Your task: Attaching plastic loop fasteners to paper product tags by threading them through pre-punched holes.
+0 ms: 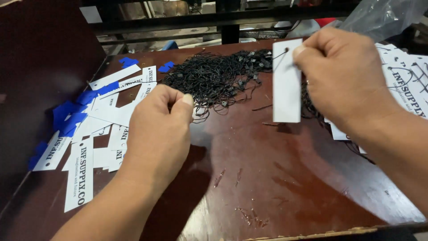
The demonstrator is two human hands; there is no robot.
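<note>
Right now the right hand (345,85) pinches a light, stiff white tag (286,82) at its top corner above the table (267,178), while left hand (162,120) fingertips nip a limp black string (200,111).

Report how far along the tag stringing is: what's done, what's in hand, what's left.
Done: white paper tags with black loops already through them lie at the right edge. In hand: the right hand holds a blank-faced white rectangular tag with a black string at its hole; the left hand pinches at the tangled pile of black string fasteners. Left: the white-and-blue tags scattered on the left show no strings.
</note>
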